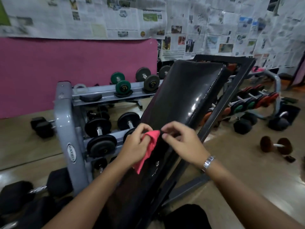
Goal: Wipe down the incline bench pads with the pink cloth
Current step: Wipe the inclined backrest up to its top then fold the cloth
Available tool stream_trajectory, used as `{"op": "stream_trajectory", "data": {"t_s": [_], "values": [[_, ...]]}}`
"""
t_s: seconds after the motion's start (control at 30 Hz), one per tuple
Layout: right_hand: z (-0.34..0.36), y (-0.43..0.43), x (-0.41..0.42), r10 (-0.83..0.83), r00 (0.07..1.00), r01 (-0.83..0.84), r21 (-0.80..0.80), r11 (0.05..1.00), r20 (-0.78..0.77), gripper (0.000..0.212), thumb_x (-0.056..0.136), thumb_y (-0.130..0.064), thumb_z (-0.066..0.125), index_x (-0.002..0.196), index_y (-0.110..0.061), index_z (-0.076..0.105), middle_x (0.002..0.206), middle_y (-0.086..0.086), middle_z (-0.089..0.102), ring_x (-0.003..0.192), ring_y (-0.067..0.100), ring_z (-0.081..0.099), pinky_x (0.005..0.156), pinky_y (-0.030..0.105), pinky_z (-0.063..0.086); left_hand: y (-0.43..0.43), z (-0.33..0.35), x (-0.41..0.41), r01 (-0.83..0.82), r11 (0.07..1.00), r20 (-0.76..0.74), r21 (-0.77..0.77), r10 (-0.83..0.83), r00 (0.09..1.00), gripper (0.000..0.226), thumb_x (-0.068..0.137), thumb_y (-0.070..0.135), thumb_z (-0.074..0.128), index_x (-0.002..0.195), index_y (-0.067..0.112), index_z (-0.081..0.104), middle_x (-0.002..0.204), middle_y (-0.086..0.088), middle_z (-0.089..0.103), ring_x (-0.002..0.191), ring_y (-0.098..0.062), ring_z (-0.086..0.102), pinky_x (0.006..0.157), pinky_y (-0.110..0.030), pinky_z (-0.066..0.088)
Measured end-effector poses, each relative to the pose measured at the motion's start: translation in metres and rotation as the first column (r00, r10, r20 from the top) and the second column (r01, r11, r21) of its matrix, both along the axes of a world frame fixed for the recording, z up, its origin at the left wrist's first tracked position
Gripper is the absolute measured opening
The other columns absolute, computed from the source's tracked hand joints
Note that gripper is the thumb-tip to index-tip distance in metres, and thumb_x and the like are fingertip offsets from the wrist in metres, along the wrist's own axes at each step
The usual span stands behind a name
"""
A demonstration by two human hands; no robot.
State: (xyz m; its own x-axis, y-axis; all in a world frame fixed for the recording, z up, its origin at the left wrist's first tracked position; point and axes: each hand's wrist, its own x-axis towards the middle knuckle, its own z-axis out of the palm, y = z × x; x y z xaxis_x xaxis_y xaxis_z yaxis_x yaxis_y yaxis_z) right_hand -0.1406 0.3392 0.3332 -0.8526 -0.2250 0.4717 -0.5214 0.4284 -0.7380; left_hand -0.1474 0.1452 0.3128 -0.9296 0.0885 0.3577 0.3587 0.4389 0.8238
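Low in the view, the left hand (137,146) grips a bunched pink cloth (151,142), fingers curled round it. The right hand (181,142), a metal wristwatch (208,162) at its wrist, pinches the cloth's upper corner. The cloth hangs over the lower end of the glossy black incline bench pad (181,96), which rises tilted away. Left of it, close by, a grey steel rack (66,129) carries black plate dumbbells (99,126) on its lower tiers and a green dumbbell (121,85) on top. A brown dumbbell (275,146) lies on the floor to the right. Behind stand a pink wall panel (66,66) and pasted newspaper sheets (99,17).
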Motion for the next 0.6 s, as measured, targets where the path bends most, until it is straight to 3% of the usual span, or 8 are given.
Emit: {"op": "stream_trajectory", "data": {"t_s": [0.07,0.17,0.3,0.43,0.5,0.6], "values": [[-0.019,-0.018,0.016,0.042,0.99,-0.05,0.051,0.997,0.138,0.039,0.085,-0.042,0.078,0.12,-0.036,0.064,0.119,-0.015,0.063,0.11,-0.002,0.059,0.091,0.025,0.052,-0.013,0.002,0.017,-0.01,1.0,0.045,0.003,0.01,0.999,0.01,0.098,0.021,0.052,0.092,0.026,0.058,0.06,0.001,0.064,0.052,-0.014,0.054,0.056,-0.036,0.042],[-0.036,-0.047,0.043,0.087,0.977,-0.082,-0.033,0.996,0.195,0.055,0.08,-0.041,0.083,0.129,-0.035,0.058,0.125,-0.017,0.063,0.115,-0.007,0.056,0.096,0.012,0.044,-0.028,0.0,0.043,0.026,0.999,0.119,0.042,-0.031,0.992,0.012,0.099,0.02,0.054,0.089,0.021,0.06,0.061,0.004,0.063,0.052,-0.008,0.054,0.057,-0.029,0.041],[-0.049,-0.069,0.059,0.095,0.964,-0.047,-0.194,0.98,0.248,0.051,0.081,-0.028,0.085,0.126,-0.031,0.061,0.118,-0.015,0.065,0.107,-0.004,0.061,0.097,0.024,0.052,-0.04,-0.005,0.064,0.005,0.991,0.175,0.136,-0.029,0.984,0.013,0.096,0.011,0.055,0.087,0.01,0.064,0.067,0.007,0.063,0.061,-0.004,0.056,0.06,-0.022,0.043],[-0.058,-0.078,0.065,0.093,0.945,0.001,-0.287,0.958,0.313,0.031,0.086,-0.015,0.078,0.114,-0.026,0.07,0.109,-0.005,0.072,0.099,0.012,0.068,0.095,0.034,0.056,-0.055,-0.015,0.079,-0.03,0.969,0.224,0.247,-0.027,0.974,0.018,0.094,0.011,0.057,0.082,0.018,0.069,0.079,0.004,0.066,0.077,-0.009,0.059,0.074,-0.026,0.045],[-0.061,-0.08,0.067,0.131,0.935,-0.03,-0.293,0.956,0.33,0.024,0.086,-0.013,0.076,0.107,-0.024,0.074,0.099,-0.002,0.073,0.092,0.013,0.067,0.092,0.032,0.055,-0.061,-0.022,0.084,-0.04,0.957,0.259,0.288,-0.038,0.965,0.019,0.092,0.014,0.057,0.081,0.019,0.071,0.084,-0.001,0.069,0.081,-0.014,0.061,0.078,-0.031,0.046],[-0.063,-0.083,0.072,0.282,0.856,-0.107,-0.386,0.916,0.433,0.031,0.089,-0.022,0.076,0.12,-0.021,0.07,0.095,0.003,0.065,0.089,0.011,0.061,0.087,0.027,0.049,-0.068,-0.027,0.09,-0.055,0.946,0.266,0.32,-0.035,0.963,0.023,0.096,0.011,0.055,0.081,0.019,0.072,0.084,-0.002,0.07,0.079,-0.015,0.063,0.077,-0.031,0.048]]}}
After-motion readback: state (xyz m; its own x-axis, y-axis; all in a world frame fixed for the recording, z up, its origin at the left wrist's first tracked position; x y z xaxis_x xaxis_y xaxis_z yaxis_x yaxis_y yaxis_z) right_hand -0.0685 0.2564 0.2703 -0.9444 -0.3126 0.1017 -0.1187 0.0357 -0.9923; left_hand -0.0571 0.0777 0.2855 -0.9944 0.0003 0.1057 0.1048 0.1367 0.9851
